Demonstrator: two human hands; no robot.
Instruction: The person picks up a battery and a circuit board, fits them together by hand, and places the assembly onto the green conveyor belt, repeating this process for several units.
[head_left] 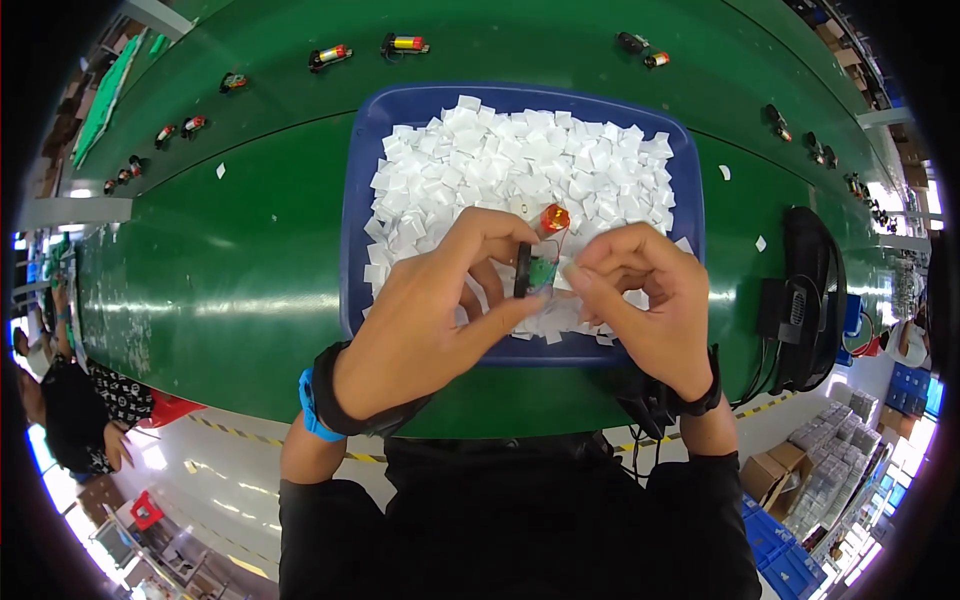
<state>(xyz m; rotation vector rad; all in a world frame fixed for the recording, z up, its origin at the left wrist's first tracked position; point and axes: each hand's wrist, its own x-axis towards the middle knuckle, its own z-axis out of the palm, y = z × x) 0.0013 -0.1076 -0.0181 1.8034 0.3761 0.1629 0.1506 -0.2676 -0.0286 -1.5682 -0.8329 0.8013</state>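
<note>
My left hand (pixel 430 310) grips the edge of a small electronic assembly between thumb and fingers. It has a black housing (pixel 523 268), a green circuit board (pixel 542 271) and an orange-red cylinder (pixel 555 217) joined by a thin red wire. Just right of the board, my right hand (pixel 655 300) is closed in a pinch, its fingertips close to the wire. Whatever lies between those fingertips is too small to make out. Both hands are over a blue tray (pixel 352 200) heaped with small white square pieces (pixel 510 150).
Similar assemblies (pixel 405 44) with cylinders sit along the far green strip, left and right. A black bag-like item (pixel 812 300) and cables lie right of the tray. Loose white scraps (pixel 760 243) dot the green table (pixel 230 300). Another person (pixel 80 420) is at far left.
</note>
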